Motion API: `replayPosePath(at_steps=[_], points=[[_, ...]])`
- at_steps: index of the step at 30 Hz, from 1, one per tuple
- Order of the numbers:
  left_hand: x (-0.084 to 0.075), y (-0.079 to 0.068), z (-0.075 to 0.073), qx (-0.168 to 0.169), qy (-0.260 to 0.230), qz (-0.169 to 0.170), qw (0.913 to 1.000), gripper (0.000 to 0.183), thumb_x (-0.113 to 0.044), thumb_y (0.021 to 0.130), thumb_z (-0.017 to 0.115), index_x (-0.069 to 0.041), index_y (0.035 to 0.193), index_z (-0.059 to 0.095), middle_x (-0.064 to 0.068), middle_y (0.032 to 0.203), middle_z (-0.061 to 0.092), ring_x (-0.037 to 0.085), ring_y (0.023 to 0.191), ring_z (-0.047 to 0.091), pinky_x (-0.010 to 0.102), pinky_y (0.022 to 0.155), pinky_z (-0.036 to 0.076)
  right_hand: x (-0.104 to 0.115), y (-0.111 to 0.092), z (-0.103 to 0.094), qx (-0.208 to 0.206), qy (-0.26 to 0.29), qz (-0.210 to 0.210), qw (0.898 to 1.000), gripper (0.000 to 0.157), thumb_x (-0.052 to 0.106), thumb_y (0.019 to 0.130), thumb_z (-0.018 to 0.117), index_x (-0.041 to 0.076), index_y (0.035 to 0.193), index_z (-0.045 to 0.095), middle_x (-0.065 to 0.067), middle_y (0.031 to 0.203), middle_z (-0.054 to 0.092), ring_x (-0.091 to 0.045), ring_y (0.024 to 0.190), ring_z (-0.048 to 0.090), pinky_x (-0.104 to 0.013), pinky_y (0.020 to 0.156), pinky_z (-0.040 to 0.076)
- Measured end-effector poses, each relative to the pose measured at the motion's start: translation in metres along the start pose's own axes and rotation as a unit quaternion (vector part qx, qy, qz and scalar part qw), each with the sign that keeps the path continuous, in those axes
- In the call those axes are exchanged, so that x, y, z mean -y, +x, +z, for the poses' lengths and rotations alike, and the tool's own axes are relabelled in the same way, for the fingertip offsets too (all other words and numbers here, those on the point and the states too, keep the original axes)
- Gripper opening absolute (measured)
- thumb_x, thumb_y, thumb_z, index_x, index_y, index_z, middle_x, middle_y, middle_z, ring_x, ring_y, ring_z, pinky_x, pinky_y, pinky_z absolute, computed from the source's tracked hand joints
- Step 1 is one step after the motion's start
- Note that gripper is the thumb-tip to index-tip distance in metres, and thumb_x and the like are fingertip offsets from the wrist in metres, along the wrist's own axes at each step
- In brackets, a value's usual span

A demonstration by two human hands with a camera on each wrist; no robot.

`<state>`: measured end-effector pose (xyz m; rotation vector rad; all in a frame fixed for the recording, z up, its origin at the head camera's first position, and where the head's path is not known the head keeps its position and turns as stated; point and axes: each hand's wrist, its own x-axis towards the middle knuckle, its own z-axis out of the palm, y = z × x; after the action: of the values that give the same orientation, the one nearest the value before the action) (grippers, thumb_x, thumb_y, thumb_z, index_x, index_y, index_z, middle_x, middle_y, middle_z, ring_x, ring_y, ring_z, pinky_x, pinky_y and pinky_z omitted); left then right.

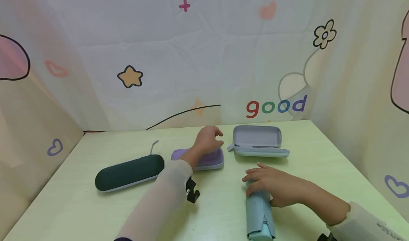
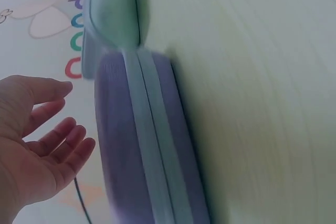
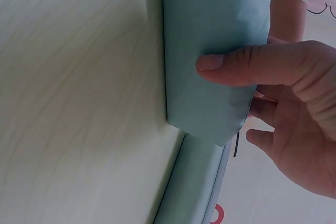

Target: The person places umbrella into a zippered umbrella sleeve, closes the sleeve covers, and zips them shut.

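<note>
My right hand (image 1: pixel 279 186) grips the far end of a long pale blue case (image 1: pixel 259 212). Its thumb presses one side in the right wrist view, where the case (image 3: pixel 215 30) shows flat faces and a stitched line. A notched outer cover leaves a lighter tip bare at the near end. My left hand (image 1: pixel 207 140) hovers over the back of a closed purple zip case (image 1: pixel 211 161), its fingers loosely bent and holding nothing. The left wrist view has that hand (image 2: pixel 37 140) apart from the purple case (image 2: pixel 118 129).
A dark green hard case (image 1: pixel 129 172) lies at the left, with a thin glasses temple (image 1: pixel 153 146) sticking up behind it. At the back right an open grey and mint zip case (image 1: pixel 257 138) stands on the pale table (image 1: pixel 220 212). A printed curtain (image 1: pixel 204 56) closes off the back.
</note>
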<state>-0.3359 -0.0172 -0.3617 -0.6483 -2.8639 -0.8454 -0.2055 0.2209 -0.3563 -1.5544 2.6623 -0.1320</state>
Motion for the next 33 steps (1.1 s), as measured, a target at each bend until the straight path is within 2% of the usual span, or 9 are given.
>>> replayPosePath(at_steps=[6,9,14,18,22,24,26,29,33], points=[[-0.019,0.012,0.019,-0.004,-0.044,-0.013,0.9989,0.025,-0.016,0.088,0.071,-0.005,0.111,0.071,0.012,0.109,0.068,0.022,0.100,0.061,0.034,0.086,0.048,-0.001,-0.001,-0.002,0.001,0.021,0.002,1.000,0.060,-0.004,0.055,0.082,0.024,0.106,0.070,0.008,0.114,0.065,-0.020,0.114,0.057,-0.067,0.100,0.032],[-0.026,0.014,0.028,-0.001,-0.043,-0.028,0.9987,0.032,-0.023,0.089,0.072,-0.005,0.115,0.069,0.010,0.113,0.067,0.022,0.102,0.061,0.032,0.086,0.049,-0.002,-0.001,-0.002,0.004,0.036,0.010,0.999,0.056,0.002,0.056,0.085,0.023,0.106,0.071,0.015,0.106,0.064,-0.013,0.105,0.057,-0.056,0.099,0.041],[-0.033,0.017,0.036,0.006,-0.031,-0.058,0.9978,0.053,-0.030,0.084,0.078,-0.005,0.127,0.061,0.011,0.121,0.061,0.026,0.111,0.057,0.035,0.091,0.048,-0.003,-0.002,-0.002,0.005,0.057,0.030,0.998,0.054,0.003,0.055,0.083,0.022,0.105,0.072,0.014,0.104,0.063,-0.010,0.099,0.057,-0.035,0.086,0.050],[-0.033,0.016,0.039,0.009,-0.019,-0.071,0.9973,0.082,-0.032,0.075,0.085,-0.007,0.143,0.046,0.014,0.135,0.051,0.030,0.124,0.049,0.038,0.099,0.044,-0.005,-0.006,-0.003,0.002,0.073,0.053,0.996,0.053,0.003,0.057,0.082,0.021,0.106,0.072,0.012,0.107,0.063,-0.011,0.100,0.057,-0.035,0.085,0.051],[-0.030,0.016,0.040,0.021,-0.021,-0.040,0.9987,0.112,-0.029,0.068,0.091,-0.012,0.155,0.023,0.017,0.149,0.035,0.033,0.135,0.037,0.043,0.106,0.039,-0.007,-0.012,-0.006,-0.016,0.075,0.061,0.995,0.052,0.003,0.057,0.081,0.020,0.105,0.072,0.011,0.108,0.063,-0.012,0.100,0.058,-0.035,0.084,0.052],[-0.029,0.015,0.041,0.035,-0.018,-0.012,0.9991,0.120,-0.027,0.065,0.092,-0.016,0.157,0.015,0.017,0.154,0.027,0.035,0.139,0.032,0.045,0.107,0.037,-0.009,-0.014,-0.008,-0.033,0.069,0.054,0.996,0.052,0.003,0.056,0.081,0.019,0.104,0.072,0.011,0.106,0.063,-0.012,0.098,0.059,-0.034,0.082,0.053],[-0.027,0.014,0.042,0.048,-0.011,0.018,0.9986,0.124,-0.025,0.063,0.093,-0.019,0.157,0.013,0.016,0.157,0.023,0.034,0.141,0.029,0.046,0.108,0.036,-0.011,-0.016,-0.011,-0.051,0.061,0.046,0.996,0.052,0.003,0.055,0.081,0.019,0.104,0.072,0.012,0.105,0.064,-0.011,0.097,0.059,-0.034,0.081,0.053],[-0.026,0.014,0.043,0.061,-0.006,0.056,0.9965,0.117,-0.022,0.064,0.093,-0.018,0.156,0.020,0.012,0.156,0.028,0.028,0.141,0.030,0.041,0.110,0.034,-0.015,-0.018,-0.015,-0.070,0.054,0.043,0.995,0.051,0.003,0.055,0.081,0.018,0.102,0.072,0.013,0.103,0.064,-0.010,0.096,0.060,-0.033,0.080,0.053],[-0.027,0.015,0.043,0.044,-0.009,0.074,0.9962,0.085,-0.017,0.078,0.083,-0.014,0.150,0.037,0.007,0.144,0.047,0.022,0.133,0.042,0.033,0.107,0.036,-0.020,-0.020,-0.022,-0.073,0.064,0.058,0.994,0.047,0.005,0.058,0.082,0.017,0.102,0.073,0.014,0.102,0.065,-0.009,0.094,0.060,-0.033,0.080,0.052]])
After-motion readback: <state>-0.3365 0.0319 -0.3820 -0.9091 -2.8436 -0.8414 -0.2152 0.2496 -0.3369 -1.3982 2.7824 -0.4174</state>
